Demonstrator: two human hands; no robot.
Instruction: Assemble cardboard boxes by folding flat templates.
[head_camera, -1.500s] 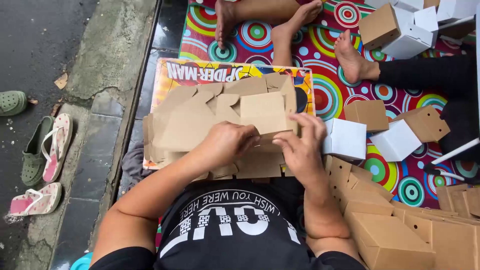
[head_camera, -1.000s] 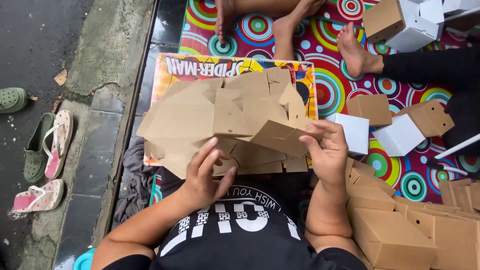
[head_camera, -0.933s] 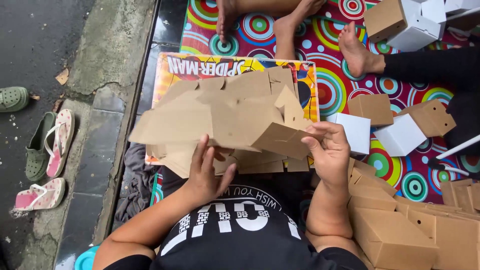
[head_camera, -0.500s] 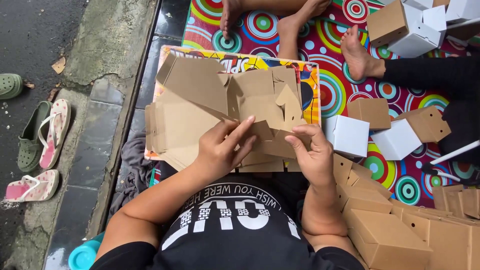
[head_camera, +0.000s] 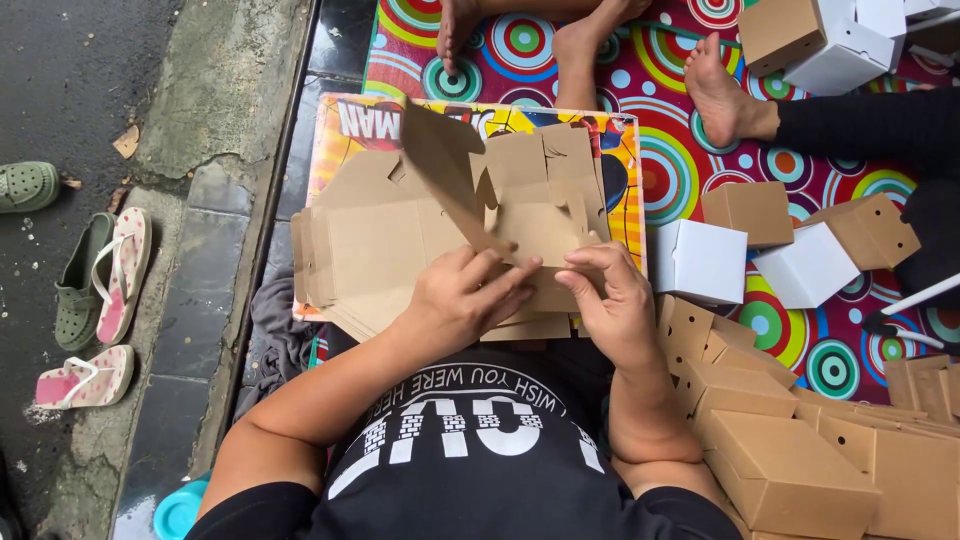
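A: Where is the flat cardboard blank (head_camera: 470, 215) in relation to the hands?

B: It lies just ahead of them, over the lap, resting on the stack of blanks (head_camera: 360, 260). The left hand (head_camera: 465, 300) presses down on its near edge with fingers spread. The right hand (head_camera: 615, 300) curls over the near right corner, thumb and fingers pinching the card.

A: So the 2 hands are close together?

B: Nearly touching at the fingertips, both clamped on that 1 blank. One flap (head_camera: 440, 160) of it stands tilted up at the far side.

A: What's under the stack?

B: A colourful printed board (head_camera: 350, 115), lying on a patterned mat (head_camera: 690, 170).

A: And nearby?

B: Folded brown boxes (head_camera: 780, 460) piled just right of the right arm, 2 white boxes (head_camera: 700, 262) beyond, another person's bare feet (head_camera: 720, 85) on the mat, sandals (head_camera: 110, 275) on the pavement at left.
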